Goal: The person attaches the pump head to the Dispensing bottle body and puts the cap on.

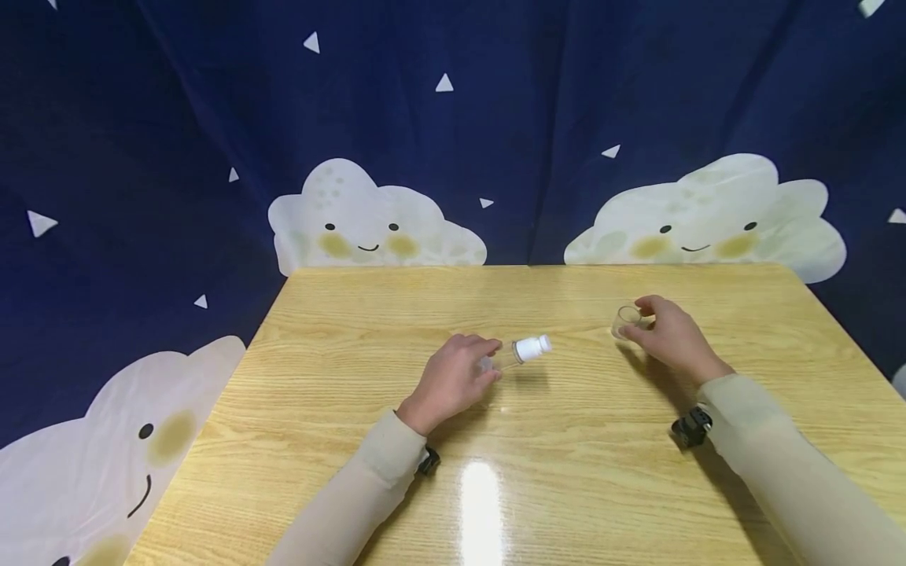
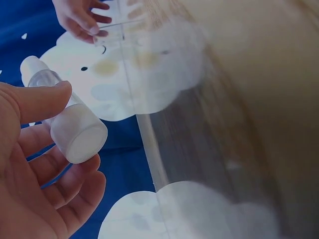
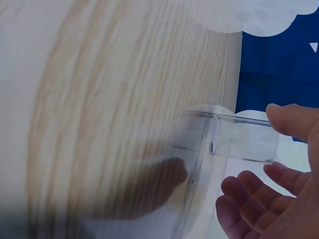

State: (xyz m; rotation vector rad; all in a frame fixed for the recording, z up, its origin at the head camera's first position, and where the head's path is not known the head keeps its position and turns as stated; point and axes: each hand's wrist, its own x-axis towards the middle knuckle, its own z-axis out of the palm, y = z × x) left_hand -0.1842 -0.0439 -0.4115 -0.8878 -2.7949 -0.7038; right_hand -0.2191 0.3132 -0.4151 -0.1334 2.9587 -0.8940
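Dark blue curtain [image 1: 524, 118] with pale smiling clouds [image 1: 368, 216] backs a wood-grained table [image 1: 566, 472], whose surface reaches beyond both hands. The left hand [image 1: 453, 377] grasps a bottle [image 1: 527, 349] between thumb and fingers; its white, narrower end points away from that hand, towards the right one, and its other end sits within the fingers. A shadow lies apart beneath it, so the bottle seems to be held above the table, tilted nearly onto its side. Well apart from it, the right hand [image 1: 668, 338] pinches a clear cup [image 1: 625, 322] with thumb and forefinger near the rim, the other fingers loosely bent beside it. The cup is upright, just to the left of the right palm; its foot appears to meet the table, though the clear wall makes contact hard to tell. I judge the step in hand to be handling the two pieces separately, one per hand. The next move would call for a light, even pinch on the cup's smooth wall and a steady hold on the bottle.
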